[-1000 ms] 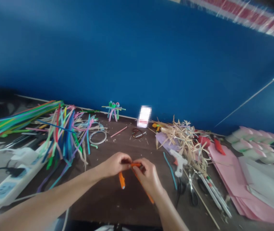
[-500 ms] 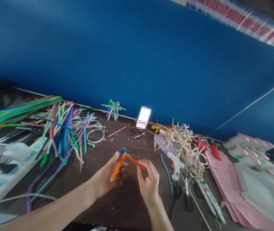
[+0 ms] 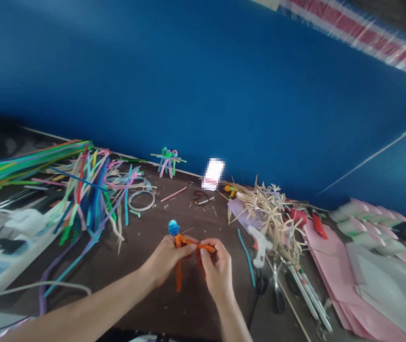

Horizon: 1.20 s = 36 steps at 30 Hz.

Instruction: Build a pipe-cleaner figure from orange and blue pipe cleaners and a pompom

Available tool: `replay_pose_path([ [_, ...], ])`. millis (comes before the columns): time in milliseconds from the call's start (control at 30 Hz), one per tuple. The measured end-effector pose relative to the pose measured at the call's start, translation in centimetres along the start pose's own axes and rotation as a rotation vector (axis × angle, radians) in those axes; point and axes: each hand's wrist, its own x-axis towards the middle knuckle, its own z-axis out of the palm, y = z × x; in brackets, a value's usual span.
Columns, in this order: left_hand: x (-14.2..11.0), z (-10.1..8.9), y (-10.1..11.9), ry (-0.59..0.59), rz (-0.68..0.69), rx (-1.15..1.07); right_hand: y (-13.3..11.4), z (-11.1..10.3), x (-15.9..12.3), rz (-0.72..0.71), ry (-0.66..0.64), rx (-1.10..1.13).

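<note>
On the dark workbench [image 3: 135, 299], one stack of pink paper sheets [image 3: 331, 280] and one hot glue gun [image 3: 261, 244] lie right of the right hand [image 3: 217, 270]. One bundle of pipe cleaners [image 3: 89, 199] lies left of the left hand [image 3: 165, 261]. Current step: hand-shaping. Both hands, fingers curled nearly closed, pinch one orange pipe-cleaner figure [image 3: 188, 242] between them. One blue head [image 3: 173, 228] projects above the left hand.

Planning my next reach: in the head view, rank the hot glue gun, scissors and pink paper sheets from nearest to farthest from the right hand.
From the right hand:
1. hot glue gun, just to the hand's right
2. scissors, lower right, beyond the glue gun
3. pink paper sheets, farthest right on the table
</note>
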Motion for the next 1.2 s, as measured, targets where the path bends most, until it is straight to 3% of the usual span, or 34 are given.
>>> replay_pose_path([
  [167, 0.1, -0.3, -0.3, 0.027, 0.007, 0.021, 0.3, 0.5, 0.4, 0.294, -0.075, 0.447],
  [267, 0.2, -0.4, -0.5, 0.011, -0.042, -0.059, 0.7, 0.5, 0.5, 0.308, -0.108, 0.489],
  [433, 0.5, -0.6, -0.7, 0.059, -0.143, -0.188, 0.7, 0.6, 0.4, 0.126, -0.178, 0.177],
  [700, 0.5, -0.9, -0.7, 0.096, -0.200, -0.246, -0.1, 0.2, 0.6, -0.343, -0.196, -0.350],
  [867, 0.4, -0.9, -0.5, 0.093, -0.080, -0.126, 0.0, 0.0, 0.9, -0.374, -0.189, -0.347],
  [1100, 0.3, -1.7, -0.4, 0.126, 0.184, 0.396, -0.3, 0.1, 1.2, -0.292, -0.127, -0.361],
  [1200, 0.3, -2.2, -0.3, 0.089, 0.295, 0.571, -0.6, 0.1, 1.4, -0.190, -0.125, -0.333],
])
